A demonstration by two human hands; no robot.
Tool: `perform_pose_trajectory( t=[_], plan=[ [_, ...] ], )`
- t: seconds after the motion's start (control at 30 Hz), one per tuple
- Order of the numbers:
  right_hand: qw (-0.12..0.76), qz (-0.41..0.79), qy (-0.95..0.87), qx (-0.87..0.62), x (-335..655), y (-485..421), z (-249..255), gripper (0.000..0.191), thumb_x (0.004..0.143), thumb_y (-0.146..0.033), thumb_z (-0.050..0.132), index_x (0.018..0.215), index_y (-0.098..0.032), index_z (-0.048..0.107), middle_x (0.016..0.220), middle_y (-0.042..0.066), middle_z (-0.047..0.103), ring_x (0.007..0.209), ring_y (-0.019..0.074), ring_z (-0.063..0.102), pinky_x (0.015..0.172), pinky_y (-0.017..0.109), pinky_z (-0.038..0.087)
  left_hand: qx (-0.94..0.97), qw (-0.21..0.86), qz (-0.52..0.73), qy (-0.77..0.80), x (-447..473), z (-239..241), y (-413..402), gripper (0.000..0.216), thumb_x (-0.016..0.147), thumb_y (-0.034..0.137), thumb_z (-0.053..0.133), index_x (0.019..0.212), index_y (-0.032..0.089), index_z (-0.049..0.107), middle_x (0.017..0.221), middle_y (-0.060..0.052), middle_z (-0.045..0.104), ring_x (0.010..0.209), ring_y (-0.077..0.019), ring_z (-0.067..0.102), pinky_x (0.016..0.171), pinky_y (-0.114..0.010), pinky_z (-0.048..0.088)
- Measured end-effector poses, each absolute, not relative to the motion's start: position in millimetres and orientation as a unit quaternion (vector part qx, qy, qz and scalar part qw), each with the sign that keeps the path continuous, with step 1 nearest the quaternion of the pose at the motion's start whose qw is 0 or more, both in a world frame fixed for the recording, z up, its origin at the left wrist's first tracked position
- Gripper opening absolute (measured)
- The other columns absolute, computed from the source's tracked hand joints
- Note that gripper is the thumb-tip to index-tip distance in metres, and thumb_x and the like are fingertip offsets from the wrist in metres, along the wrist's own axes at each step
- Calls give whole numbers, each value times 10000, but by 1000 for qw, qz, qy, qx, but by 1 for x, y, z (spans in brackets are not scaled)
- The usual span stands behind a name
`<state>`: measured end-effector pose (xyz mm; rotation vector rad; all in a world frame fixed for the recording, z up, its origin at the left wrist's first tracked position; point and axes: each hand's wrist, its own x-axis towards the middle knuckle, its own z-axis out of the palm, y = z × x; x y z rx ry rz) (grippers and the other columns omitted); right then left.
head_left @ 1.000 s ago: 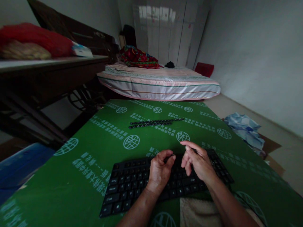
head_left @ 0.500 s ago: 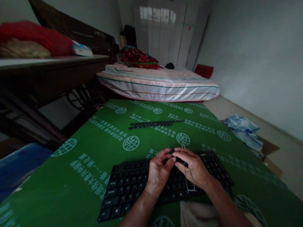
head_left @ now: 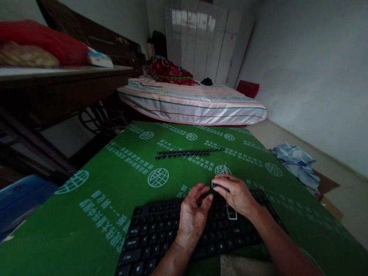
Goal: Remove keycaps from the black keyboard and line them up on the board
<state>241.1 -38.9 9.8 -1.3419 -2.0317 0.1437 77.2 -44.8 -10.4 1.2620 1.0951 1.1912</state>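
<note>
A black keyboard (head_left: pixel 161 234) lies on the green printed table cover (head_left: pixel 94 199) in front of me. My left hand (head_left: pixel 192 217) rests on the keys near the keyboard's middle, its fingers loosely apart and holding nothing. Just to its right, my right hand (head_left: pixel 237 194) hovers over the keyboard's far edge with its fingertips pinched. It holds a thin wire tool (head_left: pixel 230 212) whose loop hangs by the palm and whose tip pokes up past the fingers. A small dark piece sits at the pinch; I cannot make out what it is.
Two long black strips (head_left: pixel 186 153) lie side by side further back on the table. A pale cloth (head_left: pixel 244 266) sits at the near edge. A dark wooden desk (head_left: pixel 57 88) stands left, a mattress (head_left: pixel 192 103) behind, crumpled blue fabric (head_left: pixel 296 161) on the floor right.
My right hand closed its spread fingers into a pinch with the wire tool and shifted forward, away from my left hand. The left fingers opened slightly. The view tilted a little.
</note>
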Motion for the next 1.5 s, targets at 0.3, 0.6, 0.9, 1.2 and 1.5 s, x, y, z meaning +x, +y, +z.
perform_pose_trajectory(
  t=[0.3,0.6,0.9,1.2,1.5],
  plan=[
    [125,-24,-715,-688,279,50,-13,261,860,-295,494,1054,-262,665,954,73,706,818,216,659,688,301,467,643,413,447,465,74,-5,-49,235,728,177,596,960,175,635,848,-40,728,787,-174,685,756,-288,553],
    [97,9,-713,-694,284,77,-14,272,826,-329,538,1069,-308,659,959,26,714,874,201,657,714,277,468,660,400,421,477,74,-5,-51,237,752,165,564,978,174,633,868,-36,719,794,-158,676,773,-275,542],
    [110,30,-702,-703,286,89,-16,311,812,-338,561,1111,-304,639,986,30,707,891,193,655,742,280,478,659,412,408,480,74,-1,-51,241,748,147,557,977,157,632,875,-51,716,810,-161,672,775,-273,534],
    [192,-17,-692,-696,286,78,-21,271,811,-254,544,1064,-270,639,884,30,716,790,176,658,684,258,466,668,402,406,476,73,-3,-51,230,747,144,567,966,164,636,868,-42,714,818,-165,668,791,-292,526],
    [267,-45,-712,-648,280,72,-30,193,745,-153,534,863,-260,644,742,-11,668,671,143,617,612,224,424,675,392,405,476,74,-7,-51,220,744,128,573,948,172,644,861,-38,713,824,-167,664,788,-294,527]
  ],
)
